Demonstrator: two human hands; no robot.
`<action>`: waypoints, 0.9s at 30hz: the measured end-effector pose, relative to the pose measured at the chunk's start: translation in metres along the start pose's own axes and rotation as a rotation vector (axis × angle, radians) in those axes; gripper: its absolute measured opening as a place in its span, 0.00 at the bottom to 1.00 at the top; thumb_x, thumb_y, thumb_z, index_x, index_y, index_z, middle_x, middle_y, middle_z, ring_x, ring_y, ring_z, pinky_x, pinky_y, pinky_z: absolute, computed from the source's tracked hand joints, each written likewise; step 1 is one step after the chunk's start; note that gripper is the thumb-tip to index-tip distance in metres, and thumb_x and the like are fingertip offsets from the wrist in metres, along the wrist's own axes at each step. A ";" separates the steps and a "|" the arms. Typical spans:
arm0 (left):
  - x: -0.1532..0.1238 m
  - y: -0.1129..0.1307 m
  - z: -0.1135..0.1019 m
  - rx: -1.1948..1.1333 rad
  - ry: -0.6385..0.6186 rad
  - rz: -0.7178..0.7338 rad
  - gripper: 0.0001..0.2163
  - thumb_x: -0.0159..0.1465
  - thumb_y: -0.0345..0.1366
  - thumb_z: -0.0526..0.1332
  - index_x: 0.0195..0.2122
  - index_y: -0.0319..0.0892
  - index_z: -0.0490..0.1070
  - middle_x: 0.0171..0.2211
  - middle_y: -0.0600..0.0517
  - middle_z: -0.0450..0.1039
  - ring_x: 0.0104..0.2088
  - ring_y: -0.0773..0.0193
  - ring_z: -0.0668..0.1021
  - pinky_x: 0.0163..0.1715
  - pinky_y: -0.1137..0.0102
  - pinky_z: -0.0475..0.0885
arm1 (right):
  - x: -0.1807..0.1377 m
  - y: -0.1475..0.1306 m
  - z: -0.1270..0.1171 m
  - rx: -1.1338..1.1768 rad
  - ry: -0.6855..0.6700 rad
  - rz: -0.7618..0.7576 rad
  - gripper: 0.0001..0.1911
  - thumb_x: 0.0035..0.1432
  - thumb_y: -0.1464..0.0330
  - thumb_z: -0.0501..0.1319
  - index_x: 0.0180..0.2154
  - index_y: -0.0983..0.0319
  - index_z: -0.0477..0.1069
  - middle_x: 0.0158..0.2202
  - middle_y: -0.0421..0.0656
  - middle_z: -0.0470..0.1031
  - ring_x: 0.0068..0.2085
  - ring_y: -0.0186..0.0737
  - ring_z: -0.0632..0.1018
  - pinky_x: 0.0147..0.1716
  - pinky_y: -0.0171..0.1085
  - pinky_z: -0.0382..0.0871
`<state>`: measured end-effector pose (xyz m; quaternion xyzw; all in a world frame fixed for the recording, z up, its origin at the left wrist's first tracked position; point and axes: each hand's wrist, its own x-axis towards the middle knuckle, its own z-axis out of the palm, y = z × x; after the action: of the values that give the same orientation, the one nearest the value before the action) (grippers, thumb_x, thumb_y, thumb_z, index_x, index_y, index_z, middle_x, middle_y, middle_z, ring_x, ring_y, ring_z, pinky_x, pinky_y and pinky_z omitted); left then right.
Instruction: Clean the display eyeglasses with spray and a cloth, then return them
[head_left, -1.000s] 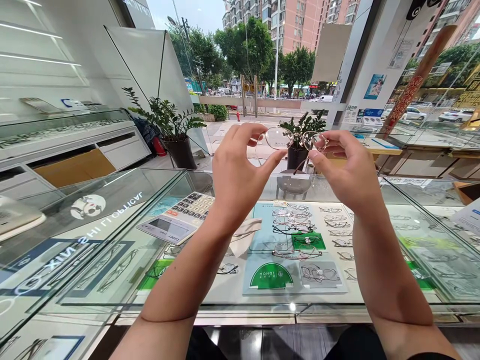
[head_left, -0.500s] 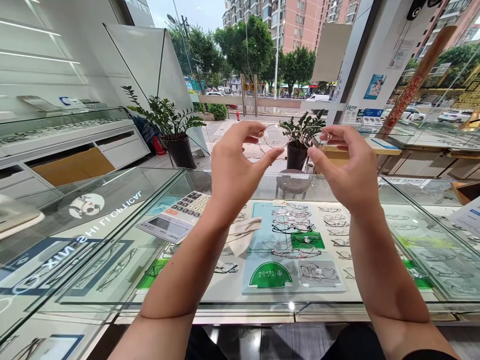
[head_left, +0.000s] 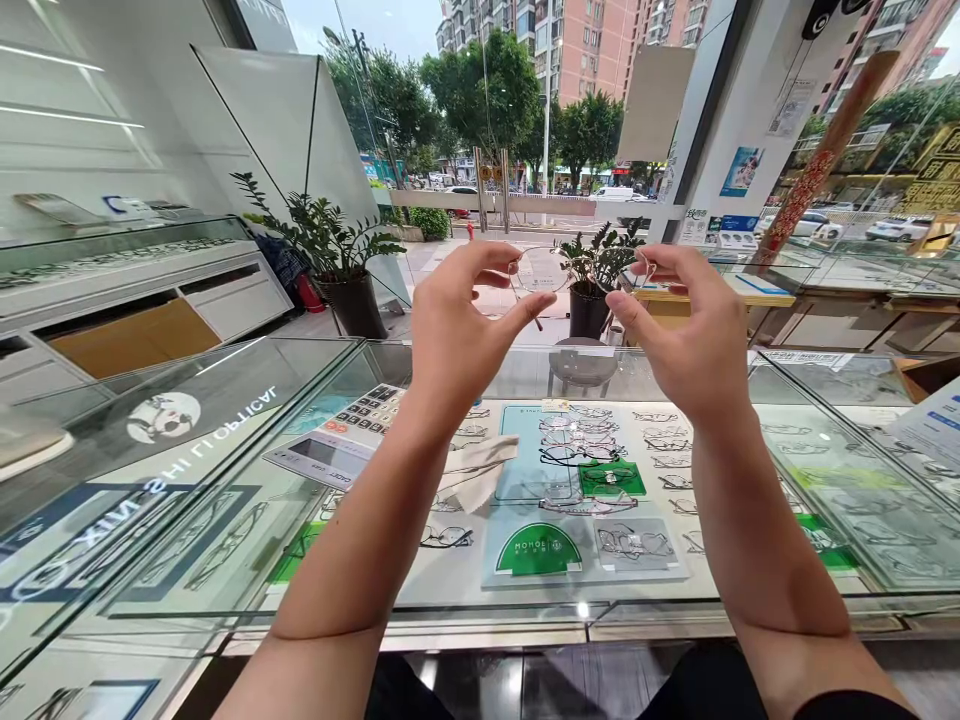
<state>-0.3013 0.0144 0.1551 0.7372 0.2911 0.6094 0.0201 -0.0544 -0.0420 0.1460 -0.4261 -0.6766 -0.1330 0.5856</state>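
Between my raised hands is a pair of eyeglasses (head_left: 542, 271) with a thin frame and clear lenses, held up over the glass counter. My left hand (head_left: 469, 310) pinches the left side of the frame, its thumb below the left lens. On the other side, my right hand (head_left: 686, 325) grips the right end with fingers and thumb. The right lens is hard to make out against the plant behind it. Below my left hand, a folded beige cloth (head_left: 480, 472) lies on the counter glass, beside a calculator (head_left: 337, 440).
The glass display counter (head_left: 540, 605) spans the front, with rows of eyeglasses (head_left: 581, 440) inside. A green half-round sign (head_left: 541, 550) sits among them. Beyond stand a round stool (head_left: 583, 368) and potted plants (head_left: 352, 285). A white side cabinet (head_left: 247, 290) is at left.
The whole view has shifted slightly, so the counter and room appear a little farther left. Both hands still hold the eyeglasses up, at nearly the same height and tilt.
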 end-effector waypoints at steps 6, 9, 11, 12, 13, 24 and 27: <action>-0.005 0.002 0.007 0.106 0.105 0.120 0.21 0.67 0.57 0.77 0.53 0.52 0.81 0.49 0.48 0.86 0.46 0.52 0.86 0.48 0.55 0.83 | 0.000 0.002 0.000 -0.009 -0.079 0.110 0.25 0.72 0.46 0.68 0.62 0.51 0.79 0.61 0.50 0.86 0.60 0.62 0.85 0.64 0.70 0.79; -0.006 0.002 0.008 0.126 0.115 0.147 0.21 0.67 0.57 0.77 0.54 0.52 0.81 0.50 0.47 0.85 0.47 0.50 0.86 0.50 0.54 0.83 | -0.001 0.004 0.001 -0.012 -0.093 0.117 0.26 0.72 0.46 0.67 0.62 0.51 0.79 0.61 0.50 0.86 0.60 0.61 0.85 0.65 0.71 0.78; -0.007 0.002 0.008 0.129 0.107 0.164 0.21 0.68 0.56 0.77 0.55 0.52 0.81 0.50 0.47 0.84 0.49 0.49 0.86 0.52 0.53 0.83 | -0.002 0.006 0.001 -0.009 -0.092 0.106 0.26 0.73 0.45 0.67 0.63 0.50 0.79 0.61 0.50 0.86 0.60 0.61 0.85 0.65 0.70 0.78; -0.006 0.002 0.008 0.131 0.103 0.171 0.21 0.68 0.56 0.77 0.55 0.52 0.80 0.50 0.47 0.84 0.50 0.48 0.86 0.53 0.53 0.82 | -0.002 0.006 0.002 -0.007 -0.088 0.098 0.26 0.73 0.45 0.67 0.63 0.50 0.79 0.61 0.49 0.86 0.60 0.60 0.85 0.65 0.70 0.78; -0.006 0.002 0.008 0.134 0.102 0.176 0.21 0.68 0.56 0.77 0.55 0.52 0.80 0.50 0.47 0.84 0.50 0.48 0.85 0.53 0.53 0.82 | -0.002 0.007 0.002 -0.007 -0.082 0.091 0.26 0.72 0.44 0.67 0.63 0.50 0.79 0.61 0.49 0.86 0.60 0.60 0.85 0.65 0.69 0.79; -0.008 0.004 0.009 0.108 0.093 0.139 0.23 0.69 0.60 0.74 0.58 0.54 0.80 0.53 0.46 0.83 0.51 0.47 0.85 0.49 0.53 0.82 | -0.001 0.004 0.000 -0.010 -0.051 0.104 0.23 0.72 0.49 0.69 0.62 0.50 0.79 0.61 0.49 0.85 0.61 0.61 0.85 0.65 0.70 0.78; -0.008 0.005 0.009 0.090 0.096 0.101 0.23 0.68 0.61 0.74 0.57 0.54 0.80 0.53 0.46 0.83 0.49 0.48 0.85 0.47 0.54 0.81 | -0.001 0.005 0.000 0.004 -0.056 0.102 0.24 0.72 0.48 0.68 0.63 0.50 0.79 0.60 0.49 0.86 0.61 0.60 0.84 0.65 0.71 0.78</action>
<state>-0.2917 0.0095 0.1473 0.7211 0.2815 0.6304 -0.0576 -0.0513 -0.0394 0.1438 -0.4625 -0.6703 -0.0898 0.5734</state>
